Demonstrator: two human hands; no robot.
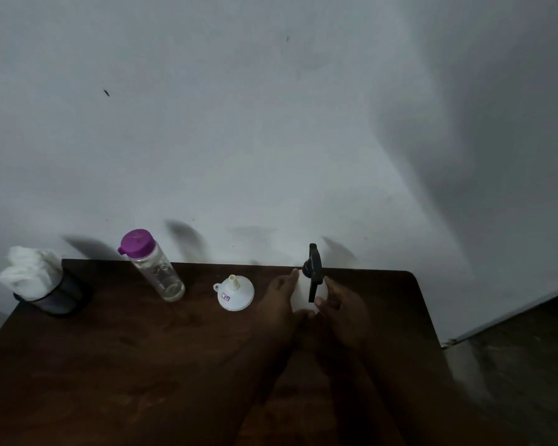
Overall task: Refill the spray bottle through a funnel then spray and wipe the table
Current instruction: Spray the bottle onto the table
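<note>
A white spray bottle [303, 292] with a black trigger head [313, 268] stands near the far edge of the dark wooden table [142, 365]. My left hand [279, 300] wraps its left side and my right hand [342, 307] wraps its right side, so both hold the bottle's body. To the left, a white funnel [234, 292] lies mouth down with its spout pointing up. Further left stands a clear water bottle [155, 268] with a purple cap, leaning in the wide-angle view.
A dark holder with white tissues or cloth [34, 278] sits at the table's far left corner. A grey wall rises right behind the table. The table's right edge drops to the floor [512, 349].
</note>
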